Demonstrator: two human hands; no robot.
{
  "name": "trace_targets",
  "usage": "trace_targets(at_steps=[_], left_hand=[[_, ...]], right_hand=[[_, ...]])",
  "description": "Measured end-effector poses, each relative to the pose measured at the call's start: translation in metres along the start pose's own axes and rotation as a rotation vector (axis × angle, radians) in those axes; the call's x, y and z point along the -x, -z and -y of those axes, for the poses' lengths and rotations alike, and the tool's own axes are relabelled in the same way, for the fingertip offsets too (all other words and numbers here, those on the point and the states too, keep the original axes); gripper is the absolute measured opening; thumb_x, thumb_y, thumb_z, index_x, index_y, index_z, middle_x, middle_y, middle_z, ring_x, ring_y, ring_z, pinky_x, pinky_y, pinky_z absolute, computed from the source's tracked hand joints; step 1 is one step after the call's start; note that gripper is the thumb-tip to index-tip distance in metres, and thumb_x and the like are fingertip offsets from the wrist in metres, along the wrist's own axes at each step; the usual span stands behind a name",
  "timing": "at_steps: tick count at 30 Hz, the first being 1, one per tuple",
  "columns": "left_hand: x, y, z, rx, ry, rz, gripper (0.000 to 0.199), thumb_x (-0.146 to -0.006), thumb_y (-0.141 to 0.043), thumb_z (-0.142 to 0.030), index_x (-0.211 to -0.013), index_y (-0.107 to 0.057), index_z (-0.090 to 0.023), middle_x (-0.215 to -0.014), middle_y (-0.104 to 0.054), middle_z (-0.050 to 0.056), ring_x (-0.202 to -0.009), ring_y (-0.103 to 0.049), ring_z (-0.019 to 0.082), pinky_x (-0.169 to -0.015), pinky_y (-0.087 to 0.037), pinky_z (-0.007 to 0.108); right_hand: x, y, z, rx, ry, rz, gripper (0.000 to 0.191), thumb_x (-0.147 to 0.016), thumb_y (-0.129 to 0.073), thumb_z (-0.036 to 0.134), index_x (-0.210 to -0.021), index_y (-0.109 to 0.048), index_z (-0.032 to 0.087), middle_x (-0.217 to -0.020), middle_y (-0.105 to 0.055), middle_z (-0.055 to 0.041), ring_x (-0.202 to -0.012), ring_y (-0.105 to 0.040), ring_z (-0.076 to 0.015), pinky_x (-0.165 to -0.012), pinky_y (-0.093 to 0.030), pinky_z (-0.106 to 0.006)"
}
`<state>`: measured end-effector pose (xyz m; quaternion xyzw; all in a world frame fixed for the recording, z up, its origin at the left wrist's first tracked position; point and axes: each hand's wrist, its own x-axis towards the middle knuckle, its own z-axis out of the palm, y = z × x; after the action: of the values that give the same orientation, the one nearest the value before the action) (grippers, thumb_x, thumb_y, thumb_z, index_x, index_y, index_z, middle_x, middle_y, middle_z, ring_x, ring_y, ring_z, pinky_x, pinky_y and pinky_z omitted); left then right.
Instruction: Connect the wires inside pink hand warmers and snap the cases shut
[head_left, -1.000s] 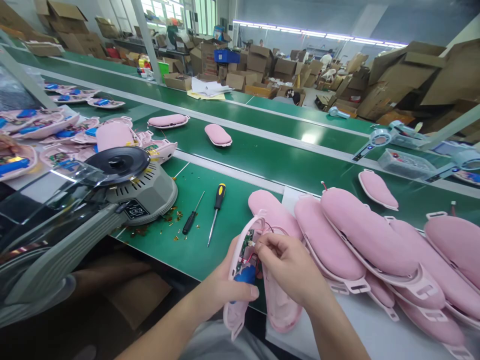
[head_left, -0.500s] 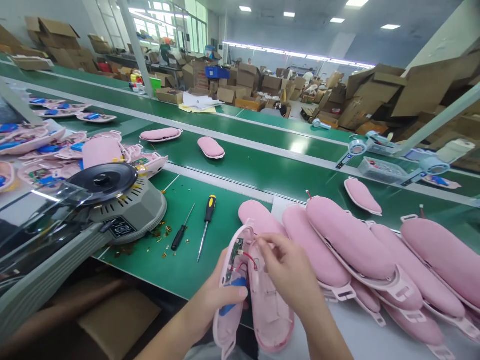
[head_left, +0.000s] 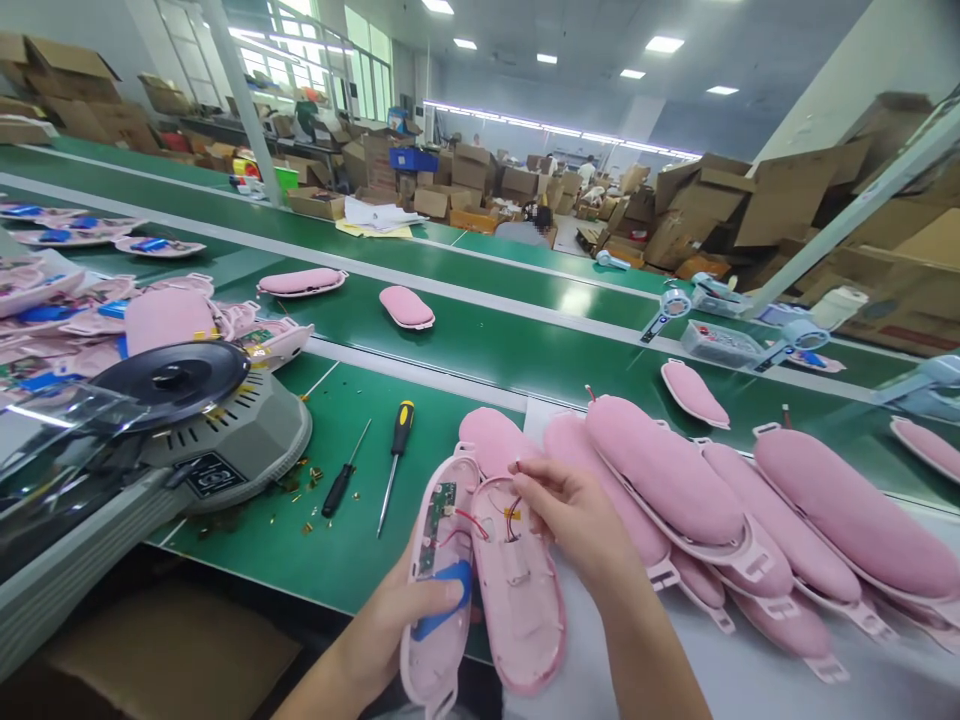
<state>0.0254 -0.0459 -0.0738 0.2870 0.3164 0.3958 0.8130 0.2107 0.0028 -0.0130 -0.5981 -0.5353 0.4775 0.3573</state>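
My left hand point(head_left: 397, 620) is closed round a pink plastic shell half point(head_left: 435, 660), its thumb lying on a blue-wrapped battery point(head_left: 450, 590). A green circuit board point(head_left: 439, 520) sits in the upper part of this half, and a red wire point(head_left: 472, 522) runs from it to the other half. That second pink half point(head_left: 525, 630) lies open side up next to it, with dark wires and a bit of yellow tape point(head_left: 512, 514) inside. At its top end my right hand point(head_left: 581, 515) has thumb and forefinger pinched on a small wire end point(head_left: 515, 467).
Pink padded shells point(head_left: 667, 470) are piled at right. Two screwdrivers point(head_left: 402, 430) point(head_left: 346, 480) lie left of my hands, beside a grey machine with a black disc point(head_left: 176, 375). Open shells with blue batteries point(head_left: 52, 310) cover the far left. Light blue handheld fans point(head_left: 667, 305) stand beyond.
The shell half in my left hand has turned more face-up, showing board and battery better. My right hand has lifted slightly off the second half, with the wire end now visible. The view has shifted.
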Motion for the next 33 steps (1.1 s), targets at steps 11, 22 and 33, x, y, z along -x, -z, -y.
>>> trace_targets(at_steps=[11, 22, 33], left_hand=[[0.001, -0.008, -0.006, -0.095, -0.076, 0.047, 0.09, -0.063, -0.076, -0.025, -0.142, -0.033, -0.031, -0.114, -0.061, 0.005, -0.099, -0.058, 0.025, -0.086, -0.045, 0.037], [0.007, -0.018, -0.013, -0.193, -0.09, -0.014, 0.083, -0.061, -0.076, -0.023, -0.135, -0.039, -0.033, -0.108, -0.055, 0.001, -0.092, -0.05, 0.018, -0.079, -0.043, 0.03], [0.006, -0.026, -0.017, -0.271, -0.073, -0.008, 0.096, -0.061, -0.071, -0.014, -0.144, -0.028, -0.031, -0.094, -0.058, 0.0, -0.068, -0.045, 0.012, -0.066, -0.04, 0.026]], right_hand=[[0.02, -0.001, 0.018, -0.136, 0.05, 0.313, 0.025, -0.078, -0.062, 0.038, -0.065, -0.059, 0.016, -0.064, -0.052, 0.0027, -0.055, -0.042, -0.007, -0.052, -0.037, -0.019], [0.022, -0.008, 0.026, -0.002, -0.095, 0.357, 0.012, -0.069, -0.058, 0.027, -0.063, -0.058, 0.016, -0.055, -0.052, 0.0045, -0.045, -0.041, -0.0058, -0.041, -0.031, -0.018], [0.023, -0.014, 0.028, 0.174, 0.068, 0.236, 0.014, -0.067, -0.046, 0.015, -0.061, -0.059, 0.017, -0.059, -0.054, 0.0037, -0.057, -0.047, -0.01, -0.054, -0.038, -0.021]])
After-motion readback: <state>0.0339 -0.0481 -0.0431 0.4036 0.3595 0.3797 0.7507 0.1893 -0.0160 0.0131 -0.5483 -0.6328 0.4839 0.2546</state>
